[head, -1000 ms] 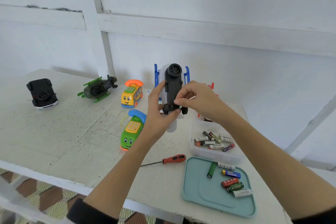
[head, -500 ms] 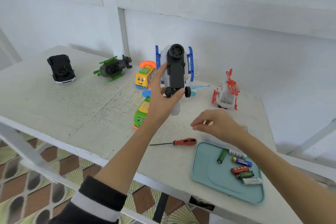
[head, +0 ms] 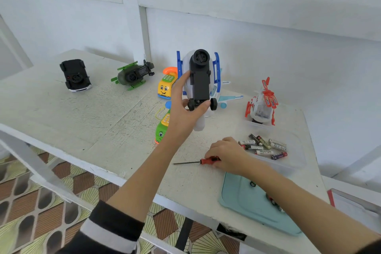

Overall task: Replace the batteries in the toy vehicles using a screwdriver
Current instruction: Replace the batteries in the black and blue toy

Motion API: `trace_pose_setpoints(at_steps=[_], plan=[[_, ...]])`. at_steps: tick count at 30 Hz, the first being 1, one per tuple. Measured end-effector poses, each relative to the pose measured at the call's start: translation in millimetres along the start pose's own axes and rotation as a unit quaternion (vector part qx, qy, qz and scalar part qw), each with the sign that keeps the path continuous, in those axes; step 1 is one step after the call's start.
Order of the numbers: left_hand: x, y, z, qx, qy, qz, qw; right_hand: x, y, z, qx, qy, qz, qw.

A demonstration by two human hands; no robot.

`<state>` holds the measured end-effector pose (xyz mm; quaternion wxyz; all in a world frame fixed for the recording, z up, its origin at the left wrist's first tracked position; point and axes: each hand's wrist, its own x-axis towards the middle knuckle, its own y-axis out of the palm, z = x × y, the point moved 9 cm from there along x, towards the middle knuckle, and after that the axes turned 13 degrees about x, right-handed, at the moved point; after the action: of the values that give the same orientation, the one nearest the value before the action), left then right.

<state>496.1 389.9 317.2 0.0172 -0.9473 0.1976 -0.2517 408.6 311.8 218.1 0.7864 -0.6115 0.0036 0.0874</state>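
The left hand (head: 183, 109) grips a white toy plane (head: 199, 80) and holds it up above the bench (head: 82, 121), nose down, its black underside with two small wheels turned toward the camera; thumb and fingers are curled round the lower body. The landmark here is the red-handled screwdriver (head: 198, 162), which lies flat on the bench with its thin shaft pointing left. The right hand (head: 226, 155) rests on the screwdriver's handle, fingers curled over it (whether they have fully closed round it I cannot tell). Just right of the screwdriver, behind the hand, a clear plastic tub (head: 296, 163) holds a loose heap of batteries (head: 263, 146). In front and right of the screwdriver lies a teal tray (head: 243, 200) with a few more batteries, mostly hidden by the forearm. Behind the screwdriver and slightly left lies a green toy phone (head: 161, 130), and farther back a yellow toy phone (head: 166, 85). Well back and right of the screwdriver stands a red and white toy helicopter (head: 261, 103). Far back and left of it lie a green toy helicopter (head: 134, 75) and a black toy car (head: 75, 74), both upside down.
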Motion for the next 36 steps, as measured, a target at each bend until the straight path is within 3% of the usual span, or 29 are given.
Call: trace_pose_setpoints(at_steps=[5, 11, 17, 22, 36], plan=[[3, 0, 0, 0.003, 0.001, -0.003, 1.0, -11, -41, 7, 0.158, -0.039, -0.087, 0.983], [15, -1, 2, 0.024, 0.005, 0.019, 1.0, -41, -116, -4, 0.268, 0.006, -0.128, 0.955], [21, 3, 5, 0.025, 0.003, 0.026, 0.999, -75, -160, -15, 0.371, 0.055, -0.18, 0.909], [23, 12, 8, 0.029, -0.001, 0.039, 0.999, -90, -179, -21, 0.463, 0.029, -0.263, 0.846], [20, 21, -6, 0.033, 0.017, 0.052, 0.998, -87, -196, -23, 0.393, 0.048, -0.373, 0.839]])
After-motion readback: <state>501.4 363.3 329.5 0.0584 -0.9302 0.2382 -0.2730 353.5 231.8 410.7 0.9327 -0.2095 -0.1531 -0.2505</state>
